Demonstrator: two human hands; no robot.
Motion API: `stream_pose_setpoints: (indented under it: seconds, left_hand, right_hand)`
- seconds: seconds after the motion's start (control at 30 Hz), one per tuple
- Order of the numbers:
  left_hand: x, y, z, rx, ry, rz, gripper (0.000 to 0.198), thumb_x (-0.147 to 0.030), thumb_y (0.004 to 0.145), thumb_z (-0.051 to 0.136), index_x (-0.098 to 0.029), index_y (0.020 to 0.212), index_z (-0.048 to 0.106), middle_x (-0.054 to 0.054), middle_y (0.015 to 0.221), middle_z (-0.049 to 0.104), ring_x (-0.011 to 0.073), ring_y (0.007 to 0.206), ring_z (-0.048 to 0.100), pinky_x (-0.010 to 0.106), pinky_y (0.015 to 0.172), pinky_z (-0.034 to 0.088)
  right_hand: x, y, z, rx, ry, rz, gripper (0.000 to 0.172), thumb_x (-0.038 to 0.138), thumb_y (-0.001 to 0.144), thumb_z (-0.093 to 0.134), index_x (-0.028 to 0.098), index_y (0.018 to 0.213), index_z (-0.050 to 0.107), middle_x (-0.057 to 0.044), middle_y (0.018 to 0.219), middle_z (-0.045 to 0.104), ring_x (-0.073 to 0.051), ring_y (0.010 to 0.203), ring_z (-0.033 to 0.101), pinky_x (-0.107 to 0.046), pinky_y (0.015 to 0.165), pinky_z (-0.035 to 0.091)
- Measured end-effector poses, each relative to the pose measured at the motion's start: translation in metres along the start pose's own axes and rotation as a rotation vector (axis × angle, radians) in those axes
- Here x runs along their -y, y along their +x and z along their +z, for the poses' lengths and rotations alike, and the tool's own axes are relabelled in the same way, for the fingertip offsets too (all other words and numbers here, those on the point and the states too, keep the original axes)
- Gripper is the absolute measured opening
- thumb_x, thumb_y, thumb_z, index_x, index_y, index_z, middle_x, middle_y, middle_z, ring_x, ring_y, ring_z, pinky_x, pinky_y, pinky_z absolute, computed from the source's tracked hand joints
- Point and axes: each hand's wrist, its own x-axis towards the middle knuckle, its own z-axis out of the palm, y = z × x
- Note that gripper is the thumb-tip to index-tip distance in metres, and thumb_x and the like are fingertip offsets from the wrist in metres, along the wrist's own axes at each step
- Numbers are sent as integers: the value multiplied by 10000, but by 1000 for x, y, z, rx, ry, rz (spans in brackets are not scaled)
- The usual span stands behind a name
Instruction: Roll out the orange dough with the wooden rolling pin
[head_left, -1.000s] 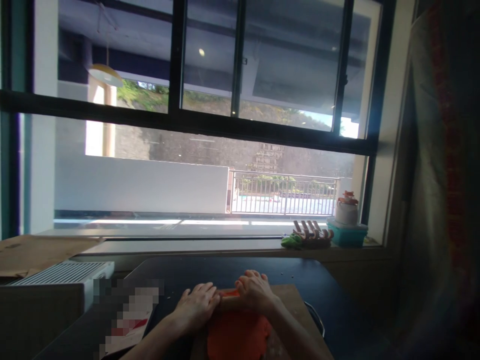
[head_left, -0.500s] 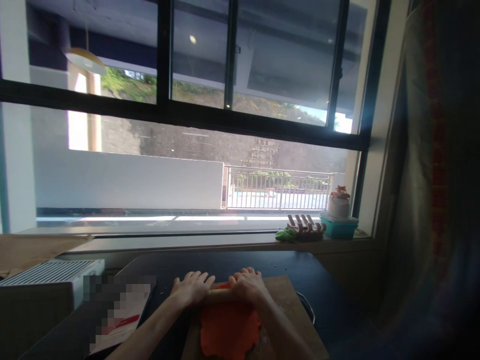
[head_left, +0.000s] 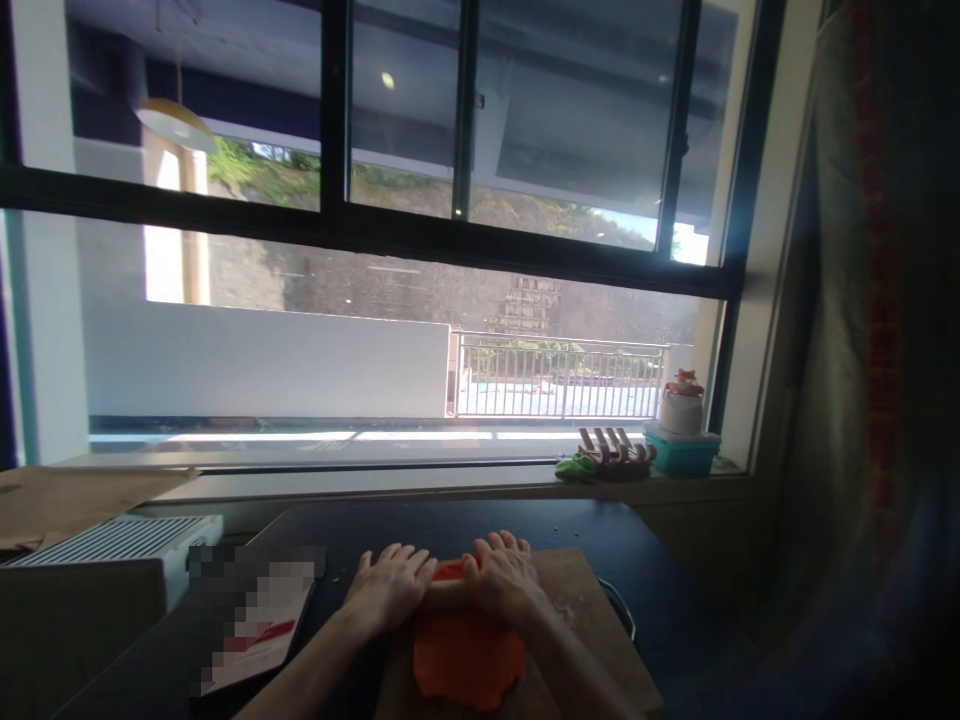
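Ideally, my left hand [head_left: 390, 592] and right hand [head_left: 504, 580], grip wide and flat, press the rolling pin [head_left: 448, 595] evenly over the dough [head_left: 469, 655].

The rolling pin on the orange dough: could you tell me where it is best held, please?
Probably both end parts, from above: the rolling pin lies crosswise on the orange dough, so a palm rests on each side, as the left hand and right hand do now.

No legible txt, nos. or brand anywhere; paper [head_left: 259, 625] on the table [head_left: 450, 520], just left of the left hand [head_left: 390, 592], is blurred out; only a red stripe shows.
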Motion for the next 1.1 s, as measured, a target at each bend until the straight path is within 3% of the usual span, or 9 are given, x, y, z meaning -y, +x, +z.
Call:
stream_pose_setpoints:
  seconds: [0.2, 0.43, 0.63, 0.8, 0.97, 1.1]
  left_hand:
    - [2, 14, -2, 33, -22, -11, 452, -322, 922, 301, -254, 1267, 585, 120, 1408, 513, 349, 1306, 419, 663, 993, 312]
    - [-4, -17, 9, -118, -78, -35, 515, -395, 953, 209, -252, 1298, 564, 75, 1374, 556, 270, 1325, 418, 552, 1102, 238]
    - [-3, -31, 22, -133, -133, -24, 533, -441, 945, 230, -254, 1372, 489, 51, 1434, 496, 262, 1358, 376, 523, 1128, 202]
    - [-1, -13, 14, -155, -106, -33, 538, -432, 949, 204, -239, 1306, 557, 76, 1364, 566, 269, 1305, 438, 523, 1086, 256]
    - [4, 12, 7, -112, -114, -40, 516, -446, 937, 219, -246, 1173, 633, 95, 1259, 634, 291, 1198, 524, 524, 978, 358]
    - [3, 11, 5, -114, -119, -21, 486, -426, 935, 226, -273, 1099, 657, 71, 1200, 663, 274, 1159, 541, 489, 961, 364]
  right_hand:
    - [0, 15, -5, 66, 19, 44, 457, 459, 936, 341, 208, 1207, 612, -117, 1282, 581, -299, 1243, 455, -497, 1016, 325]
    - [2, -19, 5, -69, 11, -24, 411, 421, 953, 345, 225, 1175, 630, -104, 1286, 581, -298, 1285, 409, -478, 1067, 264]
    - [4, -38, 11, -106, 27, -41, 445, 416, 955, 345, 209, 1262, 591, -103, 1395, 501, -284, 1336, 358, -447, 1114, 212]
    - [4, -18, 4, -81, 5, -26, 415, 405, 950, 342, 220, 1196, 621, -105, 1251, 606, -295, 1252, 452, -469, 1038, 313]
    - [2, 8, -2, 24, -1, 44, 396, 404, 934, 355, 210, 1073, 671, -102, 1182, 642, -286, 1152, 528, -451, 956, 389]
    - [3, 9, -4, 49, -17, 31, 403, 392, 941, 344, 211, 994, 700, -103, 1127, 665, -282, 1118, 544, -434, 927, 400]
